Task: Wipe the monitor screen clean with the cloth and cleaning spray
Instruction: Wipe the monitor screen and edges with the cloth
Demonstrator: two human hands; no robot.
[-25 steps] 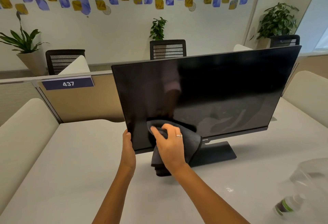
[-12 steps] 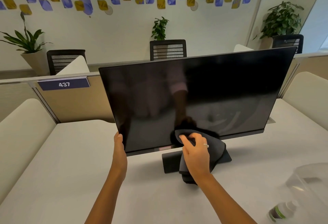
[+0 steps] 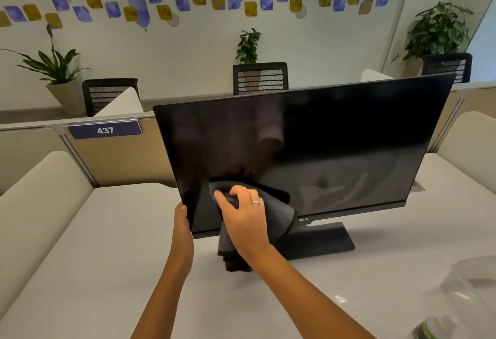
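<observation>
The wiping step was in hand: the dark grey cloth (image 3: pixel 279 212) was pressed by the right hand's (image 3: pixel 245 220) curled fingers against the black flat monitor screen's (image 3: pixel 308 150) lower left, the left edge was gripped by the left hand (image 3: pixel 182 224), and a rightward stroke was judged to be called for next.

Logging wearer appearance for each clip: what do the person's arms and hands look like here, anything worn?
Both forearms are bare, with no sleeves, gloves or watch in view. The right hand wears a thin silver ring on one finger. The left hand shows no jewellery on the part visible.
</observation>
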